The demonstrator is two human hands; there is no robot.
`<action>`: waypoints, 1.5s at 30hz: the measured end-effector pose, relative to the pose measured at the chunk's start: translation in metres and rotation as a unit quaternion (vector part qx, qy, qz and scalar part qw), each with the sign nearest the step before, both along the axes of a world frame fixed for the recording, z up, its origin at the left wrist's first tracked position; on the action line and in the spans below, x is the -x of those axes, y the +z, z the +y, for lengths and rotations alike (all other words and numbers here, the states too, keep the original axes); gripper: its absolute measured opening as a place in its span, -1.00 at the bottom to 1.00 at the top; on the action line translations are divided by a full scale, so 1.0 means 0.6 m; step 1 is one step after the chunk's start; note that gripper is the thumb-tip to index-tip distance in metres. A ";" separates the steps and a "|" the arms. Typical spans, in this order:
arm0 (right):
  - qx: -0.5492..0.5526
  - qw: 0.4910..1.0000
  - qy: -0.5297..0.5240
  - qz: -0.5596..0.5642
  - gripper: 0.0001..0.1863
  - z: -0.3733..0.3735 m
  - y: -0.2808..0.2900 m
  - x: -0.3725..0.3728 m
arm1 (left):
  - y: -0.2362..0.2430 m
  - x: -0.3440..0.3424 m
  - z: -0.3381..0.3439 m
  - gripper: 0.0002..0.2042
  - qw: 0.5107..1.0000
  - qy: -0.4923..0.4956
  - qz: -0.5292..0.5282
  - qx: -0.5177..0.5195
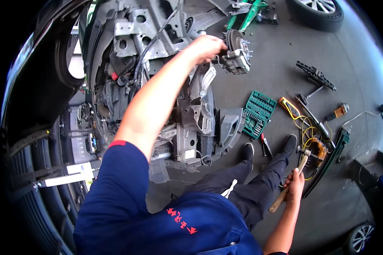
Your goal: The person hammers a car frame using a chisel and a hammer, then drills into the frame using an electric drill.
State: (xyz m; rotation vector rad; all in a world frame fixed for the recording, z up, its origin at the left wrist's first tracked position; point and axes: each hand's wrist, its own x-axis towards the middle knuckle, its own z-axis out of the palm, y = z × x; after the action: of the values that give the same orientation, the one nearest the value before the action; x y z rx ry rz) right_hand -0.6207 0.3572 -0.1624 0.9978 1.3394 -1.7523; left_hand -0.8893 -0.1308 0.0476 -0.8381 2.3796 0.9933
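Toward 12 o'clock from the middle of the view, the left hand [209, 47] is at the inner side of the brake disc [232, 40], which sits near 1 o'clock with the silver caliper [237, 63] just below it. Its fingers look curled, but I cannot tell whether they grip anything. At 4 o'clock the right hand [295, 186] is closed around the wooden handle of a hammer [303, 163], its head pointing up toward 1 o'clock. Stripped car bodywork [144, 32] fills the space around 11 o'clock. Toward 3 o'clock, a green socket set [259, 114] lies open on the floor [281, 63], pliers [266, 145] near it.
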 end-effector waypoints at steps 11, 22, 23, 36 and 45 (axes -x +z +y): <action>-0.017 0.995 -0.099 -0.003 -0.77 0.049 -0.096 -0.008 | -0.017 -0.007 0.033 -0.72 0.992 -0.040 0.052 0.105; 0.008 0.983 -0.176 -0.045 -0.75 -0.019 -0.215 -0.084 | -0.047 0.048 0.005 -0.68 0.991 0.063 0.075 0.095; 0.012 0.985 -0.166 -0.051 -0.75 -0.028 -0.220 -0.077 | -0.039 0.070 -0.013 -0.68 0.989 0.102 0.088 0.062; 0.009 0.992 -0.122 -0.015 -0.77 -0.063 -0.190 0.018 | 0.007 -0.160 0.211 -0.85 0.777 -0.529 0.301 0.162; 0.033 0.992 -0.116 -0.025 -0.76 -0.062 -0.208 0.025 | -0.108 -0.181 0.229 -0.64 0.797 -0.490 0.245 0.253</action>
State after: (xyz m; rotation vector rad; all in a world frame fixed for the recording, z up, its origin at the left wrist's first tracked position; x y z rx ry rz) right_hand -0.6356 0.3202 -0.2869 1.1914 1.1642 -1.9155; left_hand -0.7810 0.0067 -0.0171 0.6460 2.9509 0.1154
